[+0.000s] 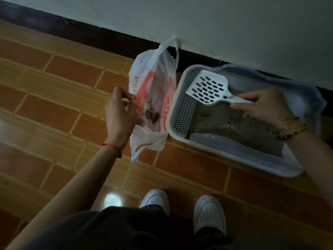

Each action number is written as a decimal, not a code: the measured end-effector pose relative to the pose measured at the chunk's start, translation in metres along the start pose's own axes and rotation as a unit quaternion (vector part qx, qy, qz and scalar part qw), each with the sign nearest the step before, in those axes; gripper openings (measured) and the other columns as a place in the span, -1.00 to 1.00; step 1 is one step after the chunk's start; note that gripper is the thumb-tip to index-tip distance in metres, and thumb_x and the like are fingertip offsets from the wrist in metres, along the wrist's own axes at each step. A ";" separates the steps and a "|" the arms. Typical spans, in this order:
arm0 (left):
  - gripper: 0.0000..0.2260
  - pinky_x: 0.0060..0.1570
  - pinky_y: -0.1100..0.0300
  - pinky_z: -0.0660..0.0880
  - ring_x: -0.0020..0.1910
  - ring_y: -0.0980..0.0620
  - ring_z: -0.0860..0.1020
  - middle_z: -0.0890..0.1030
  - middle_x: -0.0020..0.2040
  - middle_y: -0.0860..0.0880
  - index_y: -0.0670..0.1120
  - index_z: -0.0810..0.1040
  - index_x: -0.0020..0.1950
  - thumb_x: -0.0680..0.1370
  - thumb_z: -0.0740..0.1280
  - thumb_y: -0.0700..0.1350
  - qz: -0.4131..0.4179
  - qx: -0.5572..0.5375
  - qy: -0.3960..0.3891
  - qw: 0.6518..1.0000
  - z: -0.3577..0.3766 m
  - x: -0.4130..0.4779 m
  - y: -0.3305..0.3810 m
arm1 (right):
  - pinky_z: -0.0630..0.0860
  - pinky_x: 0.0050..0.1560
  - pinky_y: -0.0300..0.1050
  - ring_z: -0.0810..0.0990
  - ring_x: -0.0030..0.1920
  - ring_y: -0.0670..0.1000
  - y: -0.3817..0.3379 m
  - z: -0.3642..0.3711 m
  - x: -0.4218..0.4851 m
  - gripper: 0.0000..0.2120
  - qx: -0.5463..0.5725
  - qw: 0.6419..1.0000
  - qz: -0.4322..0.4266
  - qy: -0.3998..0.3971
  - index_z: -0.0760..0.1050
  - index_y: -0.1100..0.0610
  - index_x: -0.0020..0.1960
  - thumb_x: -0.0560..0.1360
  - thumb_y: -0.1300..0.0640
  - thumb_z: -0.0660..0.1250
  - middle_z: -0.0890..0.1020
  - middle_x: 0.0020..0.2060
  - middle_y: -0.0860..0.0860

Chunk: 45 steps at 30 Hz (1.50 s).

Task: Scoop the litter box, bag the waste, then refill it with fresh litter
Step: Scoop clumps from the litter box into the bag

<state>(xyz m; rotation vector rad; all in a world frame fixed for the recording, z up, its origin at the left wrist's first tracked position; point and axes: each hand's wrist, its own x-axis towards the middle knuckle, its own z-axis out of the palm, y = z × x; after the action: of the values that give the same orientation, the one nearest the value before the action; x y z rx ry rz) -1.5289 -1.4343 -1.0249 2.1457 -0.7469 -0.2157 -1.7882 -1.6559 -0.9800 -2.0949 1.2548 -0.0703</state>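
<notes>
Hands at work over a brown tiled floor [54, 73]: the left hand [120, 112], red string at the wrist, pinches the rim of a thin white plastic bag [142, 69] printed in red-orange, dark waste clumps [149, 114] lying inside. Just beside it a white rectangular plastic litter box [169, 112] sits against the wall, grey litter [234, 129] in it. The right hand [264, 105], its grip closed round the handle, holds a white slotted plastic scoop [207, 87] over the box.

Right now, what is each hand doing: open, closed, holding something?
Left hand: fingers pinch the plastic bag at its rim.
Right hand: grips the scoop by its handle, over the litter box.
</notes>
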 end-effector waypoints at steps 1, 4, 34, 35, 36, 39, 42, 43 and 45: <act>-0.92 -0.23 0.47 0.47 -0.16 0.34 0.51 0.53 -0.08 0.09 -0.14 0.42 -0.01 0.58 0.32 -0.23 0.006 0.001 -0.003 1.000 0.002 -0.002 0.002 | 0.52 -0.21 -0.18 0.62 -0.34 0.01 0.008 -0.005 -0.003 -0.62 0.002 1.000 0.006 0.007 0.58 0.15 0.18 0.41 0.07 0.47 0.66 -0.19 0.09; -0.91 -0.29 0.44 0.50 -0.16 0.42 0.53 0.53 -0.05 0.12 -0.15 0.42 0.04 0.60 0.32 -0.19 0.028 0.002 -0.007 1.000 0.008 -0.006 0.006 | 0.42 -0.31 -0.29 0.58 -0.38 -0.04 0.030 -0.017 -0.011 -0.66 -0.010 0.999 0.030 0.016 0.59 0.15 0.17 0.42 0.08 0.46 0.59 -0.37 0.00; -0.73 0.08 0.42 0.39 0.18 -0.01 0.50 0.52 0.17 -0.09 -0.11 0.58 0.05 0.51 0.21 -0.40 0.089 0.102 -0.048 0.990 0.022 -0.011 0.002 | 0.53 -0.27 -0.28 0.59 -0.34 -0.17 0.051 0.072 0.018 -0.67 0.006 0.995 -0.008 -0.101 0.62 0.03 0.13 0.38 0.03 0.50 0.70 -0.12 -0.06; -0.73 0.10 0.37 0.41 0.19 -0.02 0.50 0.52 0.17 -0.08 -0.11 0.58 0.04 0.51 0.21 -0.40 0.092 0.101 -0.048 0.990 0.021 -0.011 0.001 | 0.51 -0.31 -0.34 0.60 -0.36 -0.16 0.051 0.072 0.018 -0.68 0.017 0.994 0.000 -0.106 0.62 0.03 0.13 0.38 0.04 0.50 0.69 -0.14 -0.07; -0.72 0.10 0.30 0.44 0.19 -0.03 0.50 0.53 0.17 -0.08 -0.10 0.58 0.03 0.51 0.21 -0.40 0.096 0.099 -0.047 0.989 0.021 -0.010 0.000 | 0.47 -0.38 -0.41 0.60 -0.39 -0.16 0.052 0.070 0.017 -0.68 0.027 0.993 0.008 -0.112 0.62 0.04 0.13 0.38 0.05 0.50 0.68 -0.18 -0.09; -0.72 0.13 0.15 0.50 0.18 -0.03 0.51 0.54 0.16 -0.07 -0.09 0.58 0.03 0.50 0.21 -0.40 0.101 0.097 -0.044 0.989 0.019 -0.009 -0.002 | 0.37 -0.44 -0.46 0.57 -0.42 -0.18 0.060 0.061 0.012 -0.69 0.038 0.992 0.022 -0.116 0.61 0.03 0.13 0.40 0.07 0.48 0.62 -0.27 -0.16; -0.73 0.08 0.33 0.43 0.19 -0.03 0.50 0.54 0.17 -0.09 -0.11 0.59 0.03 0.50 0.22 -0.41 0.096 0.104 -0.044 0.989 0.018 -0.009 0.000 | 0.44 -0.34 -0.33 0.61 -0.36 -0.08 0.075 0.050 0.004 -0.69 0.043 0.994 0.031 -0.097 0.60 0.03 0.14 0.40 0.07 0.48 0.65 -0.24 -0.12; -0.73 0.06 0.39 0.38 0.19 -0.03 0.50 0.54 0.17 -0.09 -0.12 0.59 0.03 0.51 0.22 -0.41 0.093 0.106 -0.044 0.989 0.017 -0.009 0.001 | 0.48 -0.32 -0.29 0.63 -0.34 -0.04 0.080 0.046 0.002 -0.68 0.052 0.994 0.036 -0.084 0.60 0.05 0.15 0.40 0.08 0.48 0.66 -0.21 -0.08; -0.72 0.04 0.42 0.36 0.19 -0.03 0.50 0.54 0.17 -0.08 -0.10 0.59 0.03 0.51 0.21 -0.41 0.089 0.107 -0.044 0.989 0.016 -0.008 0.000 | 0.53 -0.32 -0.25 0.63 -0.33 0.00 0.089 0.038 -0.004 -0.65 0.079 0.994 0.049 -0.054 0.58 0.10 0.17 0.40 0.12 0.48 0.66 -0.18 -0.04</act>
<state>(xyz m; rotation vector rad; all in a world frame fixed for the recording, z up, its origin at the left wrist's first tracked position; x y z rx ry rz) -1.5420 -1.4399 -1.0361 2.2658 -1.0493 -0.1416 -1.8440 -1.6598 -1.0594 -1.8754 1.2431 -0.0104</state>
